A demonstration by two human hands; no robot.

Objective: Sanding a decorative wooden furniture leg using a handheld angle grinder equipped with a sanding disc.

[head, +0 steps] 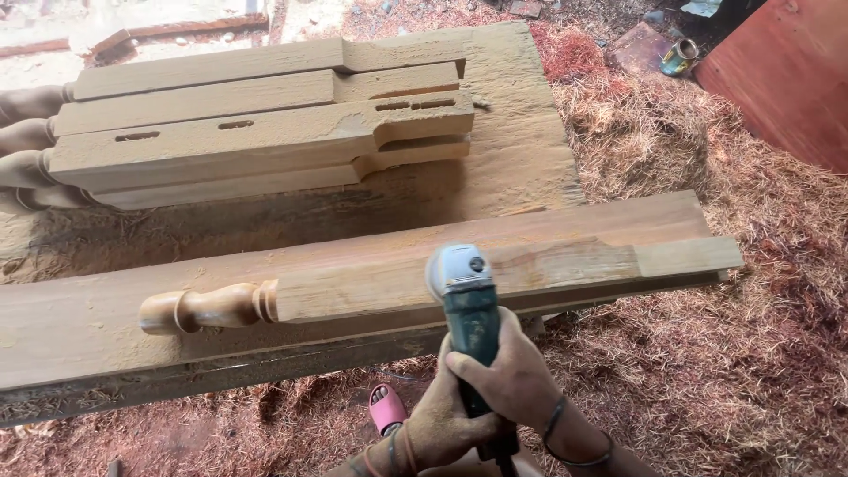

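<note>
**Now: both hands on a grinder at a turned wooden leg**

Head view. Both hands are wrapped around one tool, a green-bodied angle grinder. The right hand is closed over the upper part of the body, fingers curled around it, dark bands on the wrist. The left hand is clenched on the lower end of the handle, just below and touching the right, with cords around its wrist. Neither hand shows any gap in its grip.

The grinder's grey head points away from the hands and sits on the near face of a wooden leg. This leg lies crosswise just beyond the hands, on a long plank. Its rounded, lathe-turned end lies off to the left of the hands; its squared end, cut down to a thinner tongue, runs off to the right. Whether the disc touches the wood cannot be told, since the head hides it.

Farther out, beyond the plank and to the left of the hands, a stack of similar legs lies on a dust-covered slab, slots cut in their faces, turned ends pointing left.

Reddish wood shavings cover the ground to the right and below the hands. A pink sandal shows just left of the left hand. Far right, well apart, leans a red board; near it lies a small tin.
</note>
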